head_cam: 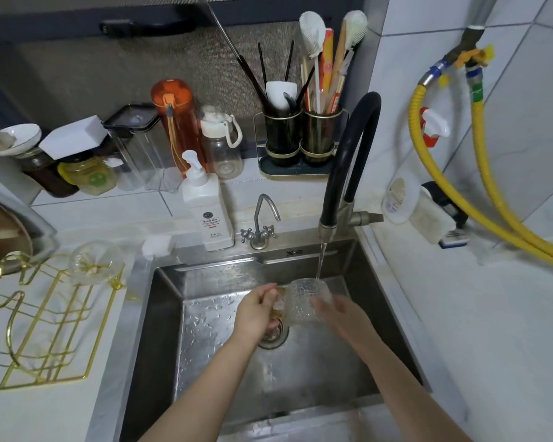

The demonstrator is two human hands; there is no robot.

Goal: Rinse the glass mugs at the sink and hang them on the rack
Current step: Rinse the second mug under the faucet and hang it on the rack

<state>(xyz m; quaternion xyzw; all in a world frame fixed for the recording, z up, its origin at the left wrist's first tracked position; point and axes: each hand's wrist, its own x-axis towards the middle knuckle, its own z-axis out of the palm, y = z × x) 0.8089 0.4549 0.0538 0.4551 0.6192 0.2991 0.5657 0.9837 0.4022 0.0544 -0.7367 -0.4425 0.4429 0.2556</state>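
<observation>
Rinsing a mug under the running tap, with one mug already sitting on the rack.

Over the sink [160,314], the tap [348,161] is pouring into a mug [307,299]; the left hand [256,314] is gripping its handle, the right hand [339,314] is cupping its side. Far left on the table [460,314], the rack [48,320] is carrying another mug [95,261]. Hanging this one is still left. The soap bottle [209,215] label is too small to read.

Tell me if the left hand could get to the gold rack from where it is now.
Probably yes. The gold rack sits in the open on the counter left of the sink, nothing between, but the left hand holds the glass mug by its handle.
</observation>
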